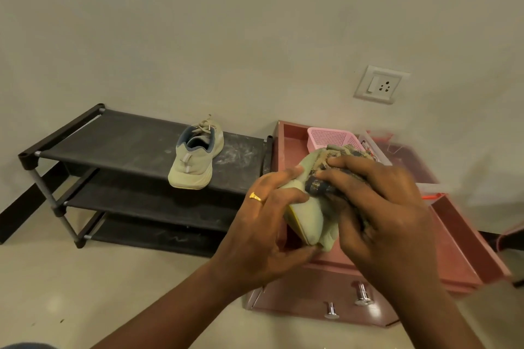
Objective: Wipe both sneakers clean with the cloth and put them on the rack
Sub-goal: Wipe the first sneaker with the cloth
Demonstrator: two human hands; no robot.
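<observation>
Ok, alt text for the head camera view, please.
A left hand holds a pale green sneaker while the right hand grips a patterned cloth against it, above an open pink drawer. The other sneaker sits on top of the black rack.

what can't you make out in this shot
Head view only.
1. The held sneaker: mostly covered by the left hand, right hand and cloth; its cleanliness can't be judged.
2. The pink basket: contents hidden behind the cloth.
3. The clear object right of the basket: motion-blurred.
</observation>
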